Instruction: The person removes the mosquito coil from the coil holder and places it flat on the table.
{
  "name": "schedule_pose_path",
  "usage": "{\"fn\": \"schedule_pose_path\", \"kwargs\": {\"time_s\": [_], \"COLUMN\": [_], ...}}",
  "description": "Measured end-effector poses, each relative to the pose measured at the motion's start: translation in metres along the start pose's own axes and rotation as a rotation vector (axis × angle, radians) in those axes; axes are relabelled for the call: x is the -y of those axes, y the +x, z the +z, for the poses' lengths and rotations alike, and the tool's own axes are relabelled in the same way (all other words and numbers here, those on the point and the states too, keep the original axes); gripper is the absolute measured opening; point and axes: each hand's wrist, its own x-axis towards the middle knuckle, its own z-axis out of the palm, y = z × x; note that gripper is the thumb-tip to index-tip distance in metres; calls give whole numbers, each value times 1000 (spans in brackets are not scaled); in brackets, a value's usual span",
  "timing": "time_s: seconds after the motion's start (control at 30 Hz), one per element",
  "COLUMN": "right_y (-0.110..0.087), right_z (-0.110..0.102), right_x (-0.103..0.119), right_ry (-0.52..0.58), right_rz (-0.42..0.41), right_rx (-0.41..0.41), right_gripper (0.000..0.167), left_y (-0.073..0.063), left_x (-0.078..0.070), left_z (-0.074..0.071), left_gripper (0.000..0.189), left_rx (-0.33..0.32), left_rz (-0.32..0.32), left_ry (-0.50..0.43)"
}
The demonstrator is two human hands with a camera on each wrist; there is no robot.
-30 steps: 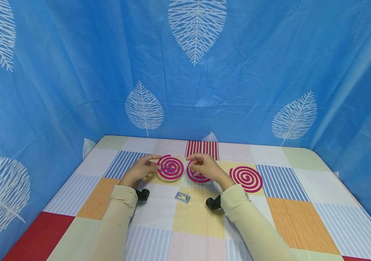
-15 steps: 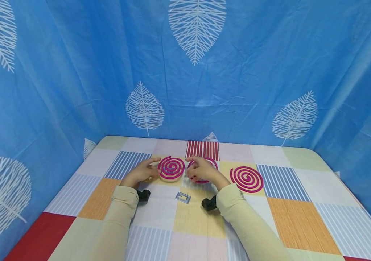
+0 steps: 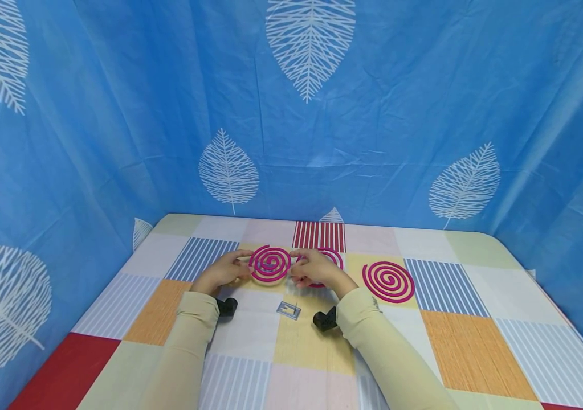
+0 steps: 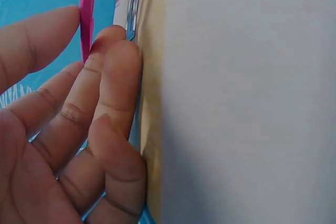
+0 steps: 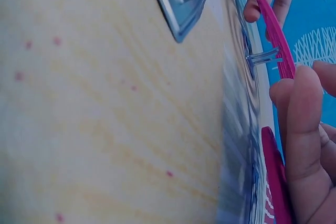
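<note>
A magenta mosquito coil (image 3: 270, 263) lies flat on a small metal stand (image 5: 260, 57), raised above the tablecloth. My left hand (image 3: 224, 269) pinches its left edge, thumb on one face and fingers curled beneath, as the left wrist view shows. At the opposite edge, my right hand (image 3: 317, 267) has its bent fingertips (image 5: 304, 85) gripping the rim. Under the right hand lies a second coil (image 3: 340, 263), partly covered by it. Nearer to me a bare metal stand (image 3: 288, 310) sits on the cloth with its prong upright.
A third mosquito coil (image 3: 388, 279) lies on the cloth to the right. The table wears a patchwork-print cloth (image 3: 317, 341). Blue curtains (image 3: 383, 114) with white leaf prints close off the back and both sides.
My right hand has moved left and slightly down, from over the second coil to the right edge of the first. My left hand stays at the left edge, its fingers slightly lower.
</note>
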Motion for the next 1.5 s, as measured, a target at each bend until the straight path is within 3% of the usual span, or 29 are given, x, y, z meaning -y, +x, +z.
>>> {"fn": "schedule_pose_path", "kwargs": {"time_s": [0.37,0.6,0.87,1.0,1.27,1.5], "right_y": [-1,-2,-5,-5,-12,-22], "right_z": [-1,-4,-6,-8,-14,-19], "right_x": [1,1,3,3,7,11], "right_ry": [43,72,74,67,4,17], "right_rz": [-10,-17,-37,-68,-129,-189], "right_rx": [6,-27,-83,-105,-152,-153], "right_gripper": [62,58,59,60,57,60], "left_y": [-2,-4,-7,-8,-14,-21], "left_x": [-3,-6,-13,-18,-32,-44], "left_z": [-3,-7,-10,-11,-10,-9], "left_gripper": [56,60,66,68,70,71], "left_rx": [-16,18,37,34,42,26], "left_rz": [36,141,197,198,263,287], "left_ry": [-48,17,12,5,16,24]}}
